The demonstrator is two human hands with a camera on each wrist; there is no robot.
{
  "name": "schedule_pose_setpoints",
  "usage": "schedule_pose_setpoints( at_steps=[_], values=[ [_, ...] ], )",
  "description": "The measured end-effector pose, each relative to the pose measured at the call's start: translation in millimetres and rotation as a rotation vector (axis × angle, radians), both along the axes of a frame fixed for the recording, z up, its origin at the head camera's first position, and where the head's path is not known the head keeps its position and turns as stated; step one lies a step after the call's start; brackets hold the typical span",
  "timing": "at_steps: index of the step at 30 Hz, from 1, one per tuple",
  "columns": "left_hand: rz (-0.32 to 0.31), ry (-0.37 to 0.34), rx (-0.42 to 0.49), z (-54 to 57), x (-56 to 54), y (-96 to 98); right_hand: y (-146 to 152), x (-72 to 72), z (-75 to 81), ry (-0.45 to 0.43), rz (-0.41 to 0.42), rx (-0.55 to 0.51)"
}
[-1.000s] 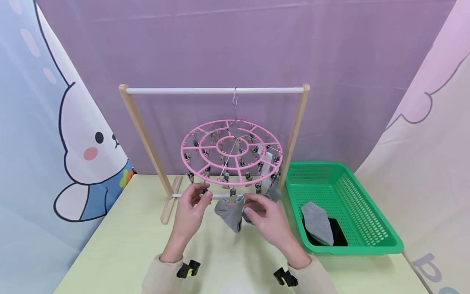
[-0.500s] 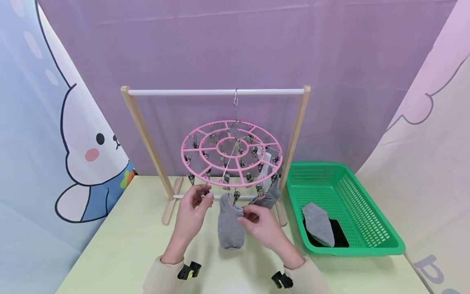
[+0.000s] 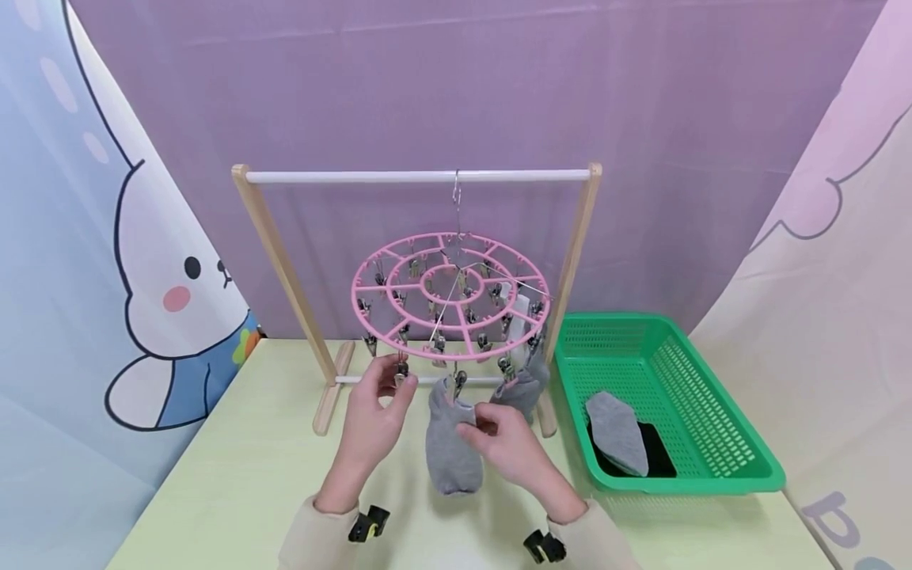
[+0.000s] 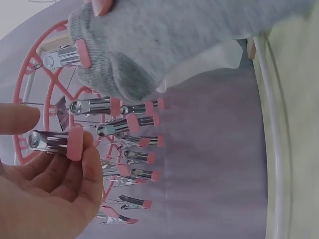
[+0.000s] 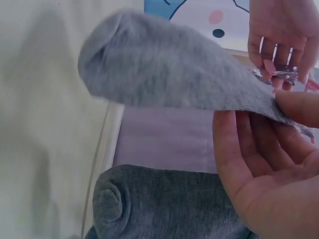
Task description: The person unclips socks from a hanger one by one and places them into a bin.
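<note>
A grey sock (image 3: 454, 455) hangs below the near rim of the pink round clip hanger (image 3: 456, 358). One metal clip (image 4: 62, 56) with pink tips bites its ribbed cuff, as the left wrist view shows. The right hand (image 3: 507, 445) pinches the cuff's free corner between thumb and fingers. The left hand (image 3: 374, 416) is curled about another hanging clip (image 4: 55, 143), which lies against its fingers with the thumb (image 4: 20, 118) on the near side. Behind, a second grey sock (image 3: 522, 389) hangs at the hanger's right side.
The hanger's hook sits on the white bar (image 3: 342, 177) of a wooden-sided stand (image 3: 281, 261). A green basket (image 3: 712, 475) stands at the right, holding a grey sock (image 3: 616, 431) and something black (image 3: 659, 451). Something white (image 3: 518, 317) hangs at the hanger's right.
The right hand has moved slightly left and down with the sock's cuff corner. The sock, folded up before, now hangs down at full length. The left hand stays at its clip.
</note>
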State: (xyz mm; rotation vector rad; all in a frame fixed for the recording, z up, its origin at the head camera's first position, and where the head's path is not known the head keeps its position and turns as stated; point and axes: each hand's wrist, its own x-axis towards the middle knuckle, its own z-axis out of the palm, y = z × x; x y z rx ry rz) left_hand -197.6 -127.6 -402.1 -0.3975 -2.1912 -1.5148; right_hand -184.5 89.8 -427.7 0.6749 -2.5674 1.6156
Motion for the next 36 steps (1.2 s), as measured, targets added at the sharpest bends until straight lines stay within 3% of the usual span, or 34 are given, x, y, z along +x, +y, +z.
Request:
schedule_pose_setpoints(
  at_steps=[5, 7, 9, 13, 16, 18, 22, 28, 33, 36],
  values=[
    [0.034, 0.007, -0.044, -0.6, 3.8, 2.3, 1, 3.8, 2.3, -0.029, 0.037, -0.042],
    [0.071, 0.044, -0.075, -1.5, 6.2, 3.3, 2, 5.3, 3.6, -0.036, 0.054, -0.062],
    [0.131, 0.148, -0.102, -2.4, 8.1, 4.6, 2, 6.9, 5.1, -0.037, 0.066, -0.074],
    [0.247, 0.453, -0.128, -1.4, 9.2, 7.1, 2, 8.5, 6.8, -0.040, 0.079, -0.077],
    [0.243, 0.602, -0.165, 0.9, 9.6, 10.9, 3, 8.7, 7.2, -0.039, 0.086, -0.068],
    [0.188, 0.616, -0.205, 1.4, 10.4, 14.8, 3, 8.4, 7.4, -0.038, 0.098, -0.067],
    [0.056, 0.530, -0.267, -1.0, 12.0, 23.6, 6, 7.8, 8.9, -0.034, 0.138, -0.079],
    [-0.074, 0.343, -0.282, -0.6, 8.5, 32.6, 9, 7.9, 11.0, -0.058, 0.171, -0.076],
    [-0.256, 0.006, -0.088, 1.9, 3.2, 32.3, 11, 8.2, 11.0, -0.088, 0.180, -0.080],
    [-0.330, -0.129, 0.039, 3.3, 0.5, 30.5, 12, 8.2, 11.0, -0.097, 0.186, -0.085]
  ],
)
